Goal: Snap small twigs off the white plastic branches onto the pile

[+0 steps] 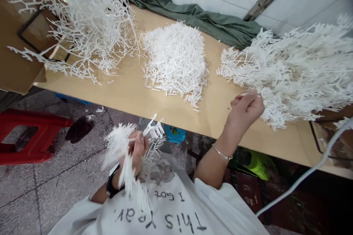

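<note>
My left hand (137,150), close to my body and in front of the table edge, is closed around a bunch of white branching plastic sprigs (128,137). One forked tip (154,129) pokes out past the thumb, while other strands hang below the wrist. Over the right part of the table, my right hand (248,105) has its fingers pinched together beside a big heap of white branching sprigs (298,69). What the pinch holds, if anything, is too small to make out. A pile of short white pieces (176,58) lies mid-table between the two larger heaps.
At the table's (121,91) left end stands a tangle of white bare-looking branches (91,21). Green cloth (193,14) lies along the tiled wall. A red stool (30,135) is on the floor at left. A pale cable (300,180) crosses at lower right.
</note>
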### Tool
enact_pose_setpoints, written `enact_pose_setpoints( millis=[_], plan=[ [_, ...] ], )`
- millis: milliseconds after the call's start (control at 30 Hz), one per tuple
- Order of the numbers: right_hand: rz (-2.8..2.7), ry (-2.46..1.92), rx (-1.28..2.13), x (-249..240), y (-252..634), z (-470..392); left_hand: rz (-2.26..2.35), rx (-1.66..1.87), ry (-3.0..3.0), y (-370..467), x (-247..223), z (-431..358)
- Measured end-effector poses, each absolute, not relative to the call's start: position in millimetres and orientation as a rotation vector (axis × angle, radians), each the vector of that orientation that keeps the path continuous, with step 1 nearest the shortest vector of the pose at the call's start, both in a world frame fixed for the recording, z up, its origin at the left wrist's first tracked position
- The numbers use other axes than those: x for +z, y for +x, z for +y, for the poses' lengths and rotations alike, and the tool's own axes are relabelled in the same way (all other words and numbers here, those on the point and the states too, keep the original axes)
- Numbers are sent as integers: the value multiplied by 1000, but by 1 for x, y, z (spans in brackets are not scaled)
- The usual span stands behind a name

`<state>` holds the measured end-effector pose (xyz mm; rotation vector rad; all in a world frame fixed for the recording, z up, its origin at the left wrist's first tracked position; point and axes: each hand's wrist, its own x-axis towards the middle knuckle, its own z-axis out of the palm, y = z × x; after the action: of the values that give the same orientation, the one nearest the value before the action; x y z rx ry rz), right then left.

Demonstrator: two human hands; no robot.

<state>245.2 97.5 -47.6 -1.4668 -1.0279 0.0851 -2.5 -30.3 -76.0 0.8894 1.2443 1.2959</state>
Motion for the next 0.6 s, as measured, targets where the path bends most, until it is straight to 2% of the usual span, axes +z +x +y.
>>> enact_pose_setpoints(
  millis=[100, 300, 367, 467, 533, 600],
  plan=[
    [-1245, -1428, 276, -47, 239, 117, 1218, 1434, 824, 9, -64, -16],
    [-1472, -1228, 713, -57, 211, 132, 1119, 1476, 769, 21, -63, -5],
    [-1513, -1392, 576, -58, 211, 132, 1115, 1478, 779, 19, -68, -3],
    [-1570, -1696, 119, -60, 210, 131, 1123, 1423, 807, 17, -74, -2],
    [-1597, -1671, -46, -60, 204, 125, 1105, 1385, 804, 17, -76, -2],
    [-1604, -1528, -40, -61, 191, 111, 1090, 1373, 782, 19, -77, 1]
  ],
)
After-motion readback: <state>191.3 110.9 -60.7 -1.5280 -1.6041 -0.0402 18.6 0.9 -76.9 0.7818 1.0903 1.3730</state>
